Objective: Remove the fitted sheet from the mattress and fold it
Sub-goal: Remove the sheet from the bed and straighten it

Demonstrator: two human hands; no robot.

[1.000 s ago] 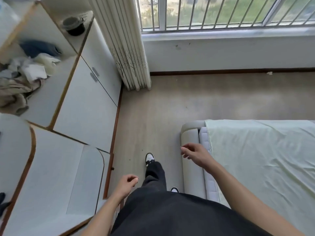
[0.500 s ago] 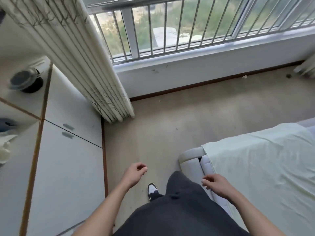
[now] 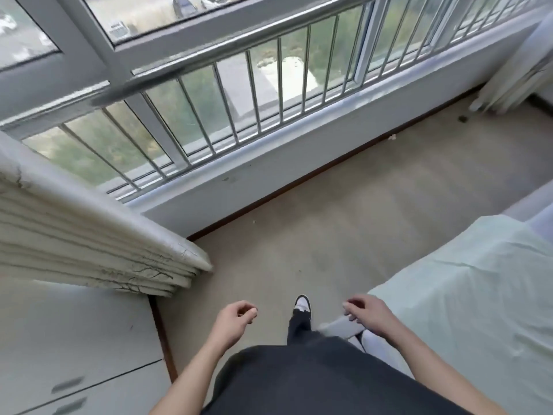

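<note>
A pale green fitted sheet (image 3: 478, 295) covers the mattress at the lower right, wrinkled on top. Its near corner sits over the grey bed frame (image 3: 341, 326). My right hand (image 3: 369, 314) hovers with loosely curled fingers just above that corner and holds nothing. My left hand (image 3: 235, 320) hangs over the floor to the left of my leg, fingers loosely curled, holding nothing.
A beige floor (image 3: 329, 229) runs between the bed and a barred window (image 3: 239, 100). A folded white curtain (image 3: 89, 250) hangs at the left above white cabinets (image 3: 74, 354). Another curtain (image 3: 526, 70) stands at the far right corner.
The view has swung up and to the right as I step forward along the bed. Both hands stay low and loosely curled; the right one has come nearer the sheet's corner.
</note>
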